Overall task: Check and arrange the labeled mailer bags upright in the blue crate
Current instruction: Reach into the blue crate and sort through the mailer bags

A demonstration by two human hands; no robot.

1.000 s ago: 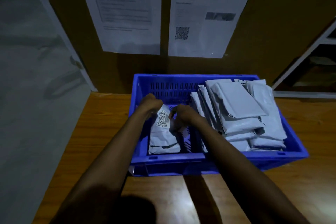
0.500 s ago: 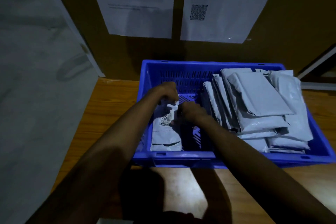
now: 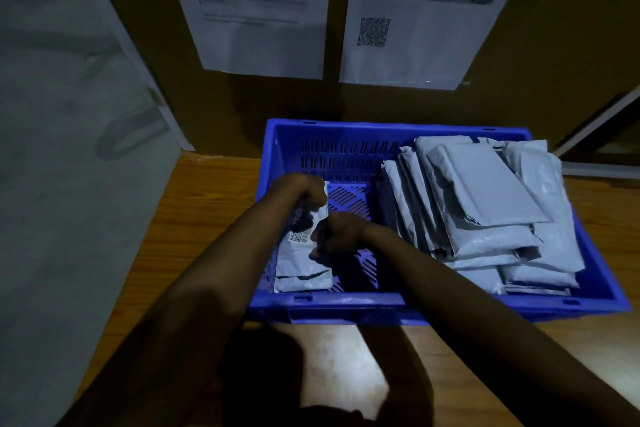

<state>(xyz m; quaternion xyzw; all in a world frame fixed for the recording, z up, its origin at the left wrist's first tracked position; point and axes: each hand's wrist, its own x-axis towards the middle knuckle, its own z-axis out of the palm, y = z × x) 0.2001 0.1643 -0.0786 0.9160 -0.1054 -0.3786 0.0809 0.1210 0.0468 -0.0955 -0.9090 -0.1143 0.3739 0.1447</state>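
A slotted blue plastic crate (image 3: 429,312) sits on a wooden tabletop (image 3: 194,218), its far wall close to a brown board where two printed white paper sheets (image 3: 256,10) hang, the right one carrying a square code. Inside the crate, against its left wall, a pale grey plastic mailer bag with a small printed label (image 3: 301,263) stands on edge, leaning slightly, its lower end near the crate's near wall. The left hand (image 3: 304,189) is curled closed over the bag's far upper corner, fingers folded around the edge. The right hand (image 3: 337,232) grips the same bag from the side facing the crate's middle, thumb and fingers pressed together on the plastic just beside the label. The crate's centre floor is bare mesh between this bag and a stack of pale grey mailer bags (image 3: 485,211) filling the crate's right half. Those bags lean one against the next toward the crate's right wall, the uppermost lying almost flat with its plain face up. Both bare forearms reach in over the crate's near rim.
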